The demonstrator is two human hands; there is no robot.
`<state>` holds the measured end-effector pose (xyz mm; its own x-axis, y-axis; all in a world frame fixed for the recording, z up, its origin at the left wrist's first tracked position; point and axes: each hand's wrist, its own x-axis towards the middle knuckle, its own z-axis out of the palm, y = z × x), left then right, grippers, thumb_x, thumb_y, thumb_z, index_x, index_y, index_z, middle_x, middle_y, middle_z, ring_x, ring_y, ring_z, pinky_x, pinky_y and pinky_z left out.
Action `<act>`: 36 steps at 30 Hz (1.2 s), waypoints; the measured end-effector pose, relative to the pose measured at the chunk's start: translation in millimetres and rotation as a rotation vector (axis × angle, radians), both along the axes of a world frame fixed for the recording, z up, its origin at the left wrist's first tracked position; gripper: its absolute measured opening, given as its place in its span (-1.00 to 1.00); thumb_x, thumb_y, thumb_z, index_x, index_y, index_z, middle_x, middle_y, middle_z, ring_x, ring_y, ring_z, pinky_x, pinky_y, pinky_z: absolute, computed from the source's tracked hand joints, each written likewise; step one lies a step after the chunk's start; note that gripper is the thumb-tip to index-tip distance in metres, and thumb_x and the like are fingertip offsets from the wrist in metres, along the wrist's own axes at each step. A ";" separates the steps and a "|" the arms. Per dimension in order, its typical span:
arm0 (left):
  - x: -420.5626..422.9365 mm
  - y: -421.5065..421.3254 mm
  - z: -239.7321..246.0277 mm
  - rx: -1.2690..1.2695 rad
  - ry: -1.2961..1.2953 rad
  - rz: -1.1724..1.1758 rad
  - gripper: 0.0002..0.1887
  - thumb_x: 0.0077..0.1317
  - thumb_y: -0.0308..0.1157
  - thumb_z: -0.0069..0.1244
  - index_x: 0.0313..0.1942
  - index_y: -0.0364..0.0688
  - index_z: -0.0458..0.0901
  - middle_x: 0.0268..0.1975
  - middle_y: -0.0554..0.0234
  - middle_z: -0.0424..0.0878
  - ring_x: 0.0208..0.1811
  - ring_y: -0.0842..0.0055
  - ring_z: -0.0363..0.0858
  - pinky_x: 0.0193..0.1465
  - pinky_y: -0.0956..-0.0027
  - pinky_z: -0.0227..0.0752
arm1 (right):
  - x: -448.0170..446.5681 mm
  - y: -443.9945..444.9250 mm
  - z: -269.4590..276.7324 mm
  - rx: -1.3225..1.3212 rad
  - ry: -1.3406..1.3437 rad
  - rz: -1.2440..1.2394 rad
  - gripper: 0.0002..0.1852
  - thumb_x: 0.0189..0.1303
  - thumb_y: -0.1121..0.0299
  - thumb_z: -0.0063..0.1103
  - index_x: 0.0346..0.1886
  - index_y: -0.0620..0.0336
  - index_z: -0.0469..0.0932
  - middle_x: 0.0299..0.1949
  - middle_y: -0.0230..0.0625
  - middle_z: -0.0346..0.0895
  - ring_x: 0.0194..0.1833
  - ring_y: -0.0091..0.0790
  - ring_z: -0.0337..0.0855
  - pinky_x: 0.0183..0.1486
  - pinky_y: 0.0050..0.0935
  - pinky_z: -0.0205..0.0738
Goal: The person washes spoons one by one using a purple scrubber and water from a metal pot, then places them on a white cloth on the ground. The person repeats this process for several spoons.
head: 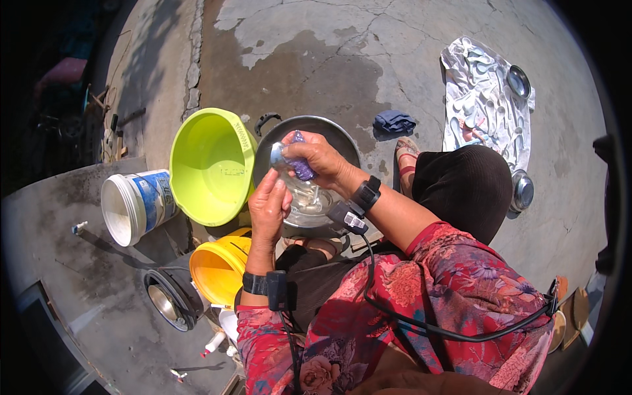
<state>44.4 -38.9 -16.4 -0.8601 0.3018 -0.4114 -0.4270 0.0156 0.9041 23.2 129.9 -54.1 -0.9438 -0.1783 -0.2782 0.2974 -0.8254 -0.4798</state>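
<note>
My right hand (316,155) grips a purple scrubbing cloth (301,163) against the bowl of a shiny metal spoon (277,154). Below and to the left of it, my left hand (269,202) is closed with thumb and forefinger pinched together, apparently on the spoon's handle, which is mostly hidden. Both hands are over a large dark metal pan (340,131) with a loop handle. Water and several shiny utensils lie in the pan, partly covered by my hands.
A lime green basin (210,163) stands left of the pan, with a white bucket (118,210) and a yellow bucket (217,271) nearby. A dark blue cloth (394,123) lies on the concrete. Several spoons rest on a white sheet (486,98) at right, beside metal bowls (522,190).
</note>
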 end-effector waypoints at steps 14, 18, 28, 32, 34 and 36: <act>-2.1 -4.4 -1.6 0.095 -0.128 0.019 -0.68 0.50 -0.43 -0.11 0.20 -0.29 0.44 -0.54 0.48 0.32 -0.61 0.80 0.18 -0.64 0.68 0.06 | -0.6 -0.5 -3.3 0.023 -0.014 0.059 -0.86 0.16 0.51 0.20 -0.20 0.25 0.51 -0.33 -0.33 0.54 -0.39 -0.49 0.57 -0.34 -0.49 0.57; -3.0 -4.3 -1.4 0.124 -0.161 0.017 -0.70 0.51 -0.45 -0.15 0.19 -0.28 0.43 -0.56 0.46 0.31 -0.67 0.81 0.14 -0.65 0.68 0.06 | -0.8 -0.4 -4.5 0.031 0.011 0.049 -0.85 0.17 0.51 0.20 -0.19 0.26 0.51 -0.33 -0.33 0.54 -0.39 -0.47 0.57 -0.33 -0.48 0.57; -7.8 -1.9 4.1 0.173 -0.223 0.016 -0.67 0.53 -0.39 -0.18 0.23 -0.30 0.42 -0.52 0.33 0.43 -0.66 0.75 0.24 -0.59 0.66 0.18 | -0.6 1.7 -4.9 -0.024 -0.035 0.030 -0.86 0.21 0.48 0.25 -0.21 0.26 0.52 -0.32 -0.32 0.55 -0.40 -0.43 0.61 -0.37 -0.48 0.59; -8.2 -3.0 8.3 0.166 -0.198 0.012 -0.58 0.57 -0.25 -0.26 0.22 -0.41 0.44 -0.42 0.16 0.59 -0.56 0.64 0.44 -0.45 0.58 0.37 | -4.4 8.2 -10.7 -0.085 -0.124 -0.027 -0.90 0.24 0.49 0.24 -0.22 0.24 0.52 -0.33 -0.29 0.55 -0.41 -0.40 0.61 -0.40 -0.41 0.62; -6.9 -6.2 10.5 0.143 -0.244 0.028 -0.57 0.57 -0.23 -0.26 0.19 -0.41 0.47 -0.41 0.13 0.61 -0.55 0.64 0.45 -0.46 0.59 0.36 | -8.5 14.2 -15.5 -0.070 -0.215 -0.065 -0.90 0.26 0.51 0.22 -0.21 0.23 0.51 -0.33 -0.28 0.55 -0.43 -0.39 0.59 -0.39 -0.37 0.62; -5.6 -9.3 11.5 0.119 -0.263 0.021 -0.58 0.56 -0.24 -0.25 0.16 -0.42 0.50 -0.41 0.11 0.63 -0.56 0.65 0.46 -0.47 0.61 0.36 | -9.2 17.7 -20.2 -0.121 -0.157 -0.101 -0.90 0.26 0.50 0.22 -0.21 0.26 0.51 -0.33 -0.25 0.56 -0.45 -0.35 0.61 -0.41 -0.36 0.63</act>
